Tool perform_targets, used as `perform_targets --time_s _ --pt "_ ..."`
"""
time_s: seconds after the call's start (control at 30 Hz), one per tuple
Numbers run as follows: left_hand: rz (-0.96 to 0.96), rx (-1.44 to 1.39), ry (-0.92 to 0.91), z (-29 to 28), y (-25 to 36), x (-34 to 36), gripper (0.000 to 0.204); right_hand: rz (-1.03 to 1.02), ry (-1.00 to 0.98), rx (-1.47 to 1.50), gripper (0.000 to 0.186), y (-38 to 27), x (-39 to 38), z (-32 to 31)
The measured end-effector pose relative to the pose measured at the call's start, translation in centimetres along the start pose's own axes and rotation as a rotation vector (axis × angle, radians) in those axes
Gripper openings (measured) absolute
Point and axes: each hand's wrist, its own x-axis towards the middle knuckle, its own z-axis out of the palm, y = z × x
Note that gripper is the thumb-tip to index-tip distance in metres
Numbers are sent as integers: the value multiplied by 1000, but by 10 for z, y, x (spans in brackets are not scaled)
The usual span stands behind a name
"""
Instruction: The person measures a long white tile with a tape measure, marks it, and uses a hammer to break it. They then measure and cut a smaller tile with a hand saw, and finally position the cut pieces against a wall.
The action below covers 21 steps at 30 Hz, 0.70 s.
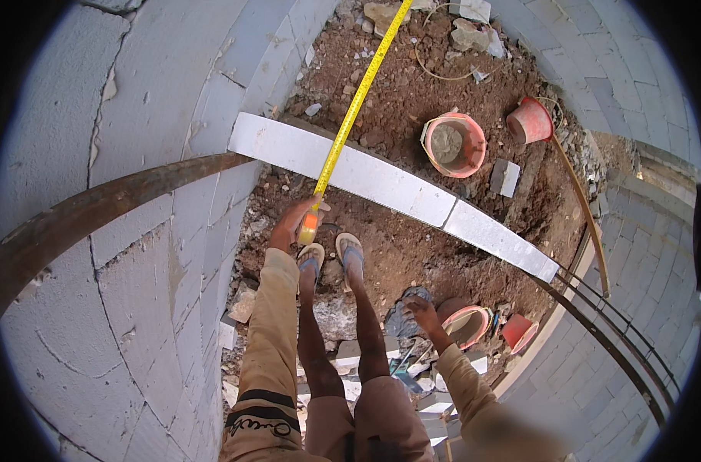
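My left hand grips a yellow-and-orange tape measure; its yellow blade stretches forward over a long white block beam and out of view at the top. The beam spans crosswise in front of me, from the left wall toward dark steel bars at the right. My right hand hangs below the beam, fingers apart and holding nothing, above a dark crumpled item.
Grey block walls rise on both sides. A rusty beam runs along the left. On the rubble-strewn soil are mortar buckets, a red bucket, a loose block, a bamboo pole and more buckets.
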Motion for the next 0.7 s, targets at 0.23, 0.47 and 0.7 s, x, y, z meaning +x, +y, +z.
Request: perform_targets --time_s 0.23,0.47,0.7 --pt "4 -29 2 5 4 -3 58 -23 -27 55 31 -3 -2 4" --pt "-28 -48 -57 0 1 0 59 -29 -3 -26 29 -3 -2 4" --pt "-63 -67 -71 0 1 0 60 -38 -4 -14 28 -6 -2 4"
